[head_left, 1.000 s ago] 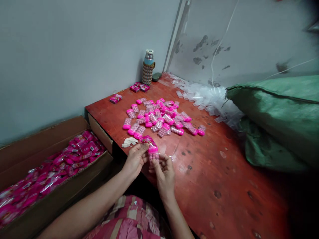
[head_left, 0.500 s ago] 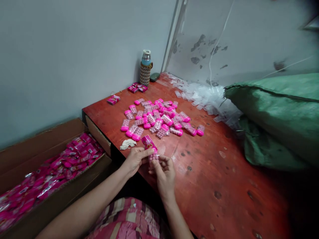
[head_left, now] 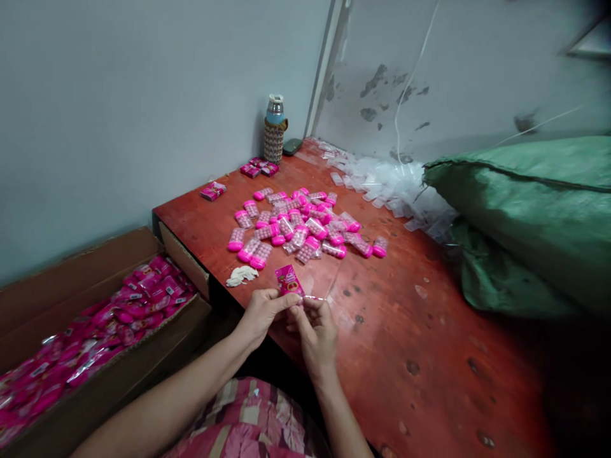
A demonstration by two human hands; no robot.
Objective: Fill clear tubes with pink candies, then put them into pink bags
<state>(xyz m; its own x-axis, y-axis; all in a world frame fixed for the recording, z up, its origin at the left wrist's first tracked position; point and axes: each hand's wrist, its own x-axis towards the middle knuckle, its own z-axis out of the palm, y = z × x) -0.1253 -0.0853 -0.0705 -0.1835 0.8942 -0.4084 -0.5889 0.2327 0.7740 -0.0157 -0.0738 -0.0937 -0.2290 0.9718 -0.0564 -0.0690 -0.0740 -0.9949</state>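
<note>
Just over the table's near edge, my left hand (head_left: 261, 315) is closed, its thumb and fingers pinching the lower end of a pink printed label (head_left: 288, 280). My right hand (head_left: 316, 331) meets it from the right, also closed, with the thumb at the label's bottom corner. A thin pink-and-white edge sticks out past the right fingers. Whatever lies under the fingers is hidden. Beyond both hands spreads a heap of clear candy boxes (head_left: 298, 235) with pink caps and pink balls inside. A crumpled white scrap (head_left: 242, 275) lies left of the label.
Left of the red table (head_left: 410, 305), a cardboard box (head_left: 184, 321) holds many pink packets (head_left: 138, 305). Stacks of pink labels (head_left: 213, 191) and a bottle in a knitted sleeve (head_left: 273, 137) stand along the wall. Clear plastic pieces (head_left: 377, 178) and a green sack (head_left: 520, 191) occupy the right.
The clear box of pink balls seen between my fingers is now covered from view. The label has turned and sits slightly lower. The whole view has shifted a little.
</note>
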